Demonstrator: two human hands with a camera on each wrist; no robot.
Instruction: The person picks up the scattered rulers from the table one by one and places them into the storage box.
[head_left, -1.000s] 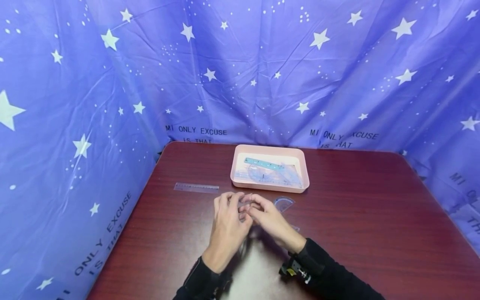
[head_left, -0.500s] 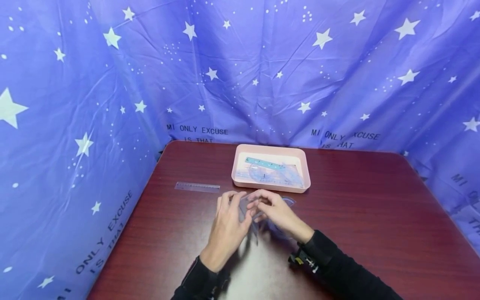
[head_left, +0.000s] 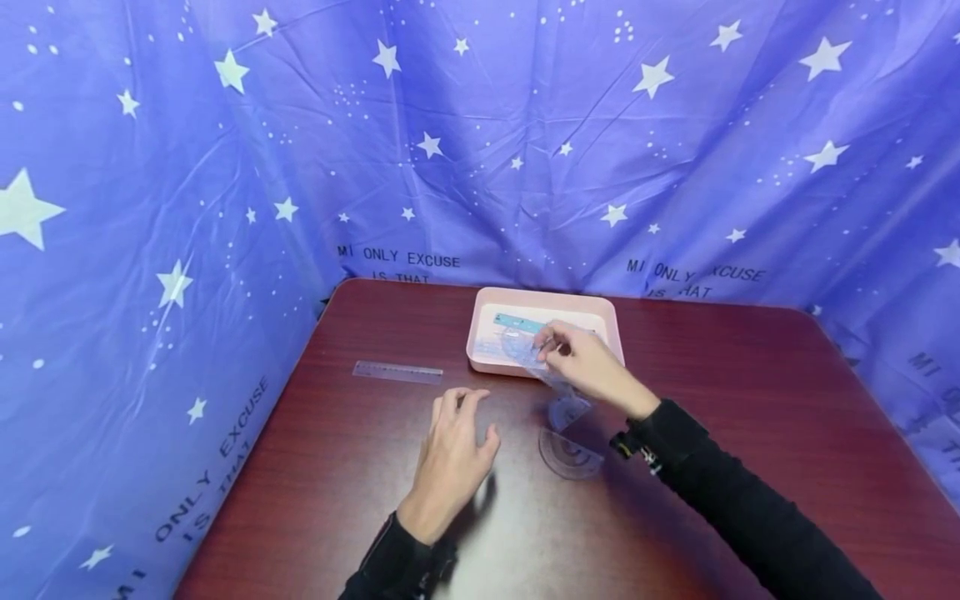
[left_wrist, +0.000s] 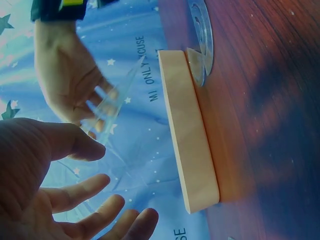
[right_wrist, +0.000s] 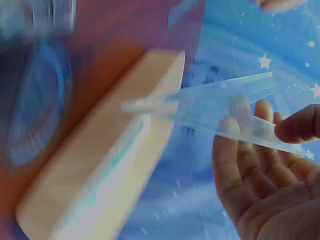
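My right hand [head_left: 592, 367] is over the front right part of the pink tray [head_left: 480, 333]. It pinches a clear set square [right_wrist: 225, 90] between thumb and fingers, and the pointed end reaches down and forward in the right wrist view. My left hand [head_left: 448, 458] hovers above the table with nothing in it, its fingers spread and slightly bent. Inside the tray lie a teal ruler [head_left: 516, 322] and other clear plastic pieces, partly hidden behind the right hand. Just in front of the tray are a small protractor [head_left: 567, 412] and a larger protractor [head_left: 572, 457].
A clear ruler [head_left: 397, 372] lies on the dark red table [head_left: 330, 467], left of the tray. Purple curtains [head_left: 525, 192] with white stars hang behind and beside the table.
My right hand has left the left hand and moved forward and right to the tray, carrying the set square. The left hand has let go of it. Both protractors are now uncovered.
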